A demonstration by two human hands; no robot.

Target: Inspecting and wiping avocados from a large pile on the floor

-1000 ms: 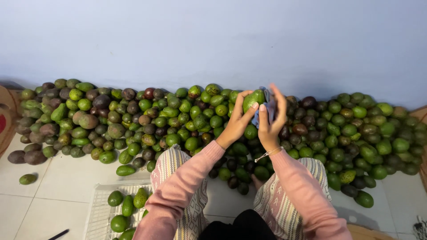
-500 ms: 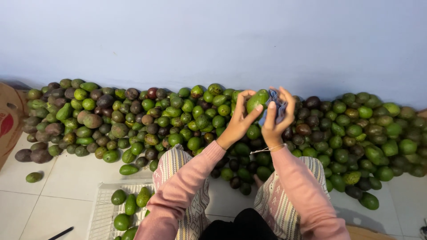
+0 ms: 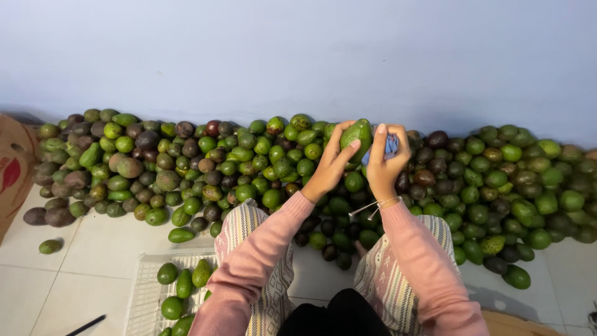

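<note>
Pale blue wall; left hand (image 3: 329, 167) fingers clamped on smooth oval avocado (image 3: 356, 133); right hand (image 3: 384, 163) clutching blue cloth (image 3: 390, 146).

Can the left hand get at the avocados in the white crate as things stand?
Probably not right away: the left hand is up at the pile, its grip on a green avocado. The white crate lies low at the person's left, nothing covering it, so freeing the hand should do.

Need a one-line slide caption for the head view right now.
Left hand holds a green pear-shaped avocado while right hand grips a blue cloth beside it, above a long avocado heap.
</note>
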